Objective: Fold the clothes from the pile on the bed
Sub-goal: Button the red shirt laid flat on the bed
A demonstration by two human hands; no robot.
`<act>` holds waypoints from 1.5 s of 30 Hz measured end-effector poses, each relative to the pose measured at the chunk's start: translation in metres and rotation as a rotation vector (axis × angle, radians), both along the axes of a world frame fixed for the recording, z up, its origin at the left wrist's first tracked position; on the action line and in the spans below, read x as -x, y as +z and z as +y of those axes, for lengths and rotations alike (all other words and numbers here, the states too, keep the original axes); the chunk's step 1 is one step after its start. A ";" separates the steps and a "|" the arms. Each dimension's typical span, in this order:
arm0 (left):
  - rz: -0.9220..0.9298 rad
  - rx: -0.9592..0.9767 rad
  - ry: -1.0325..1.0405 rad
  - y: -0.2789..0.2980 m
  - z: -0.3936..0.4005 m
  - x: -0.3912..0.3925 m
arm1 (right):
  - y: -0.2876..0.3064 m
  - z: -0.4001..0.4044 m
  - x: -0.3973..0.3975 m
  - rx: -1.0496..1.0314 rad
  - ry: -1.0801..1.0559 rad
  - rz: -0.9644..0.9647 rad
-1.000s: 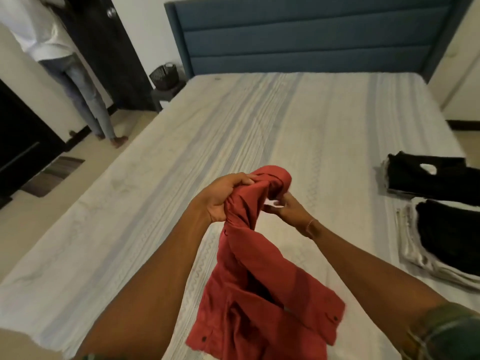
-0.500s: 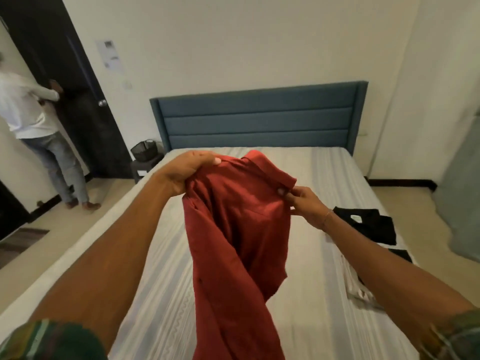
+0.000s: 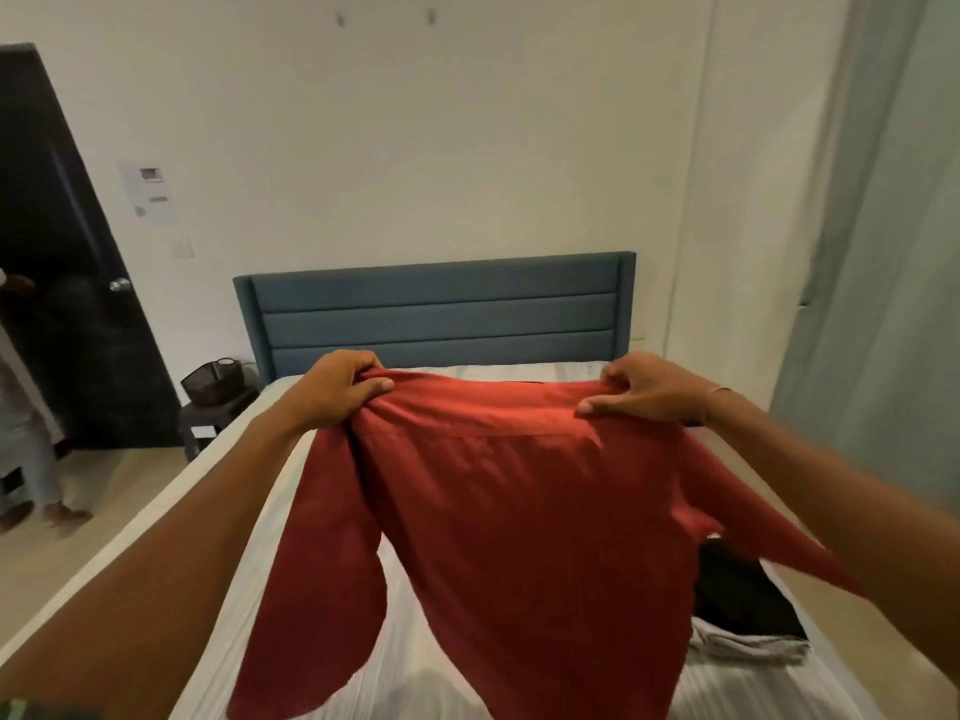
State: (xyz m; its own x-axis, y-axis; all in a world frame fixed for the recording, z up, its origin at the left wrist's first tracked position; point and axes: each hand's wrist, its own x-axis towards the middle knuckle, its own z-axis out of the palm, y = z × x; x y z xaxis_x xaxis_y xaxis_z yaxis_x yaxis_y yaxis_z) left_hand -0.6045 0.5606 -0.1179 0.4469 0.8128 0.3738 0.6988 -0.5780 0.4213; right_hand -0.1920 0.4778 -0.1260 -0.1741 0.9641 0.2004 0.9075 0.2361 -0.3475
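A red shirt [image 3: 519,511] is held spread in the air above the bed [image 3: 410,636], its upper edge stretched between the two hands. The left hand [image 3: 337,392] is closed on the shirt's left shoulder, with the cloth bunched under the curled fingers [image 3: 382,385]. The right hand [image 3: 649,394] is closed on the right shoulder, the cloth being pinched between thumb and curled fingers. The body of the shirt hangs down toward the striped bedcover, and one sleeve is seen drooping at each side. Folded dark clothes [image 3: 737,595] are partly hidden behind the shirt's right side; they lie on a pale folded garment [image 3: 748,649] near the right edge of the bed. A blue padded headboard [image 3: 436,314] stands against the wall beyond the hands. A dark mesh basket [image 3: 213,381] is set on a small stand beside the headboard, near a dark door [image 3: 67,304]. Another person [image 3: 21,449] is partly shown at the left edge.
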 end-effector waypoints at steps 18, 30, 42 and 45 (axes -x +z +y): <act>-0.003 0.127 -0.157 0.001 0.019 0.025 | 0.034 -0.032 -0.003 -0.103 -0.375 -0.137; 0.155 0.117 -0.160 0.028 0.020 0.032 | 0.030 -0.047 0.008 -0.256 -0.421 0.310; 0.186 0.515 -0.286 0.014 0.001 0.026 | 0.043 -0.057 0.002 0.221 -0.298 0.059; 0.335 0.476 -0.194 0.006 0.001 0.023 | 0.045 -0.063 0.000 0.424 -0.237 0.106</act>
State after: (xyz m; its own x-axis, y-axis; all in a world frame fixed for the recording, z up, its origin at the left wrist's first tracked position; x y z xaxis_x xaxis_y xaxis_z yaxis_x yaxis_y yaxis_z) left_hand -0.6273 0.5612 -0.1122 0.6336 0.7481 -0.1970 0.7391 -0.5101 0.4400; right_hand -0.1921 0.4149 -0.0806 0.0596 0.9751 -0.2135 0.8735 -0.1545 -0.4616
